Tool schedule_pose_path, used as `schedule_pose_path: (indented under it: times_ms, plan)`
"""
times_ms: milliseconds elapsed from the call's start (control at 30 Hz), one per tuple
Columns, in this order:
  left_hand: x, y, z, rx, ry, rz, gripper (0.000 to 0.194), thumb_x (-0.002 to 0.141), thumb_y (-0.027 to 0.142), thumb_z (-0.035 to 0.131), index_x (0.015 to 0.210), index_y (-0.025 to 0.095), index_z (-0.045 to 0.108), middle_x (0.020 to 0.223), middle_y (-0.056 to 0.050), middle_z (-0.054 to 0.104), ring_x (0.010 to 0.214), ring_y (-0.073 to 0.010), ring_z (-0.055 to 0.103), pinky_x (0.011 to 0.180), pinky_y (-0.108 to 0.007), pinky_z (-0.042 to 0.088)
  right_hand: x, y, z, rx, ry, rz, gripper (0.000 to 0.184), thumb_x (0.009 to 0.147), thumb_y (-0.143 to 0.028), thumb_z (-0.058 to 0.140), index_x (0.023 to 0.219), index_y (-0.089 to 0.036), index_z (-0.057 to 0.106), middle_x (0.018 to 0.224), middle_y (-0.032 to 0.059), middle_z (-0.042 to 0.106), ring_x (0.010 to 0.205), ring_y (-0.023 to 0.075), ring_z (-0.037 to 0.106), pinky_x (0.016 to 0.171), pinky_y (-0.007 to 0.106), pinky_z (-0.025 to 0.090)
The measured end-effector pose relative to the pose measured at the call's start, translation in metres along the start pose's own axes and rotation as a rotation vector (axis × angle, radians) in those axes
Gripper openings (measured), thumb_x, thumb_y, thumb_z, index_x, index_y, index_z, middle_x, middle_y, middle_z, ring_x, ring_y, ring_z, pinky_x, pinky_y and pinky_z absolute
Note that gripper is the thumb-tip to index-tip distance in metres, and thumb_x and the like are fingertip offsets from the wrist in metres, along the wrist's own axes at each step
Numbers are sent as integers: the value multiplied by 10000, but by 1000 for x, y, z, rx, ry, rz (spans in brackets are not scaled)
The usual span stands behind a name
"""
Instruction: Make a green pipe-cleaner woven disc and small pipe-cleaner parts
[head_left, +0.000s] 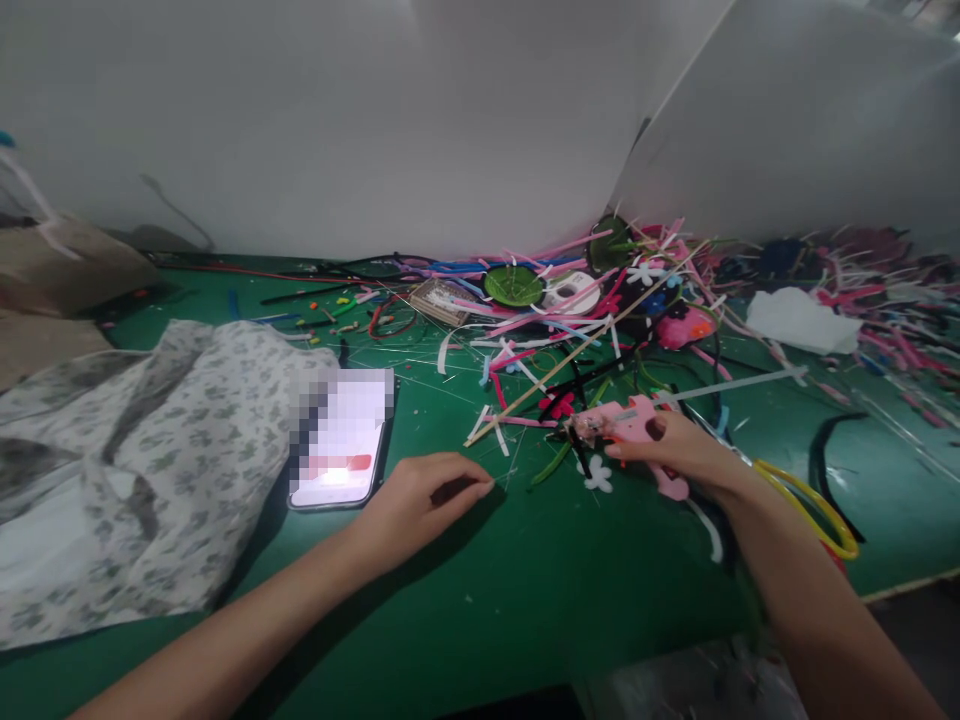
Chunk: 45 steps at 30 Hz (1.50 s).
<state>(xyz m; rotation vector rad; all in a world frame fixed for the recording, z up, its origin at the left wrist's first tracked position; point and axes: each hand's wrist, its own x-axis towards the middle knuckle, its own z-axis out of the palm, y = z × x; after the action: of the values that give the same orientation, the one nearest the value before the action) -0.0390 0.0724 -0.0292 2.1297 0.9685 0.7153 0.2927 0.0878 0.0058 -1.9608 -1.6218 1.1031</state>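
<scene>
My left hand (pixel 420 500) rests on the green table, fingers curled and thumb tip against fingertip, with nothing visible in the pinch. Just left of it lies a lit phone (pixel 349 435), its screen partly blurred out. My right hand (pixel 694 450) is wrapped round a pink hot glue gun (pixel 634 420), whose nozzle points left. A pale glue stick (pixel 739 383) sticks out from the gun's back. Close below the nozzle is a white felt flower (pixel 596 474); a red flower (pixel 559 404) lies just above it. A thin wooden stick (pixel 555 378) slants across the litter behind.
Pipe cleaners (pixel 495 325) in many colours pile along the back, around a green dish (pixel 514 286) and a white tape roll (pixel 574 293). Floral cloth (pixel 172 440) covers the left side. Yellow-handled scissors (pixel 814 505) lie by my right wrist. A white paper (pixel 802 320) lies beyond.
</scene>
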Motion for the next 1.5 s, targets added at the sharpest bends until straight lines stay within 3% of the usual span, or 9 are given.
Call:
schedule_pose_path:
  times_ms: [167, 300, 433, 600, 800, 900, 1233, 1367, 1500]
  plan:
    - [1, 2, 0, 6, 0, -1, 163, 925, 261, 544, 929, 206, 698, 828, 0, 715, 685, -104, 621, 616, -203, 455, 1, 1, -7, -298, 68, -17, 456, 668, -648, 679, 627, -201, 595, 583, 3, 600, 533, 154, 544, 493, 264, 349]
    - [0, 0, 0, -2, -2, 0, 161, 926, 269, 546, 939, 212, 696, 841, 3, 716, 703, -106, 629, 624, -203, 454, -17, 0, -17, -592, 382, 13, 582, 643, -721, 654, 859, -180, 677, 716, 70, 684, 632, 238, 621, 535, 303, 381]
    - [-1, -1, 1, -15, -1, -12, 166, 929, 280, 545, 943, 213, 696, 838, 3, 714, 698, -108, 631, 622, -203, 456, -48, -9, -4, -651, 590, -253, 448, 808, -607, 552, 927, -188, 657, 805, 78, 686, 751, 253, 625, 645, 345, 419]
    - [-1, -1, 0, -34, 23, -40, 167, 926, 288, 550, 928, 208, 697, 816, 7, 706, 664, -100, 620, 606, -195, 454, -65, -23, 50, -572, 489, -494, 200, 930, -339, 480, 865, -227, 631, 878, 44, 682, 846, 225, 606, 741, 354, 452]
    - [-1, 0, 0, -57, 34, -51, 169, 923, 291, 551, 917, 204, 695, 808, 4, 703, 665, -105, 619, 588, -197, 451, -52, -34, 92, -619, 364, -629, 235, 967, -241, 445, 1080, -195, 646, 929, 63, 642, 884, 205, 580, 734, 327, 452]
    - [-1, 0, 0, -59, 40, -49, 155, 919, 277, 559, 915, 207, 697, 804, 9, 702, 662, -101, 613, 592, -197, 449, -48, -41, 94, -716, 323, -668, 264, 975, -285, 443, 1105, -209, 660, 878, 64, 619, 846, 212, 550, 699, 336, 420]
    - [-2, -1, 0, -70, 30, -52, 146, 918, 269, 562, 913, 212, 696, 807, 14, 700, 644, -91, 602, 600, -199, 447, -53, -28, 77, -914, 385, -640, 287, 955, -268, 448, 758, -167, 630, 732, 70, 572, 762, 231, 511, 703, 380, 367]
    - [-2, -1, 0, -63, 29, -48, 142, 919, 264, 564, 918, 214, 696, 806, 19, 699, 648, -87, 599, 608, -194, 445, -60, -20, 79, -765, 363, -683, 187, 941, -233, 480, 867, -165, 638, 809, 68, 600, 790, 223, 523, 710, 365, 382]
    - [-2, -1, 0, -64, 20, -61, 145, 919, 272, 564, 924, 212, 696, 804, 20, 700, 654, -89, 600, 596, -190, 433, -63, -21, 85, -552, 184, -715, 69, 913, -211, 552, 927, -193, 618, 901, 45, 614, 854, 208, 534, 772, 354, 409]
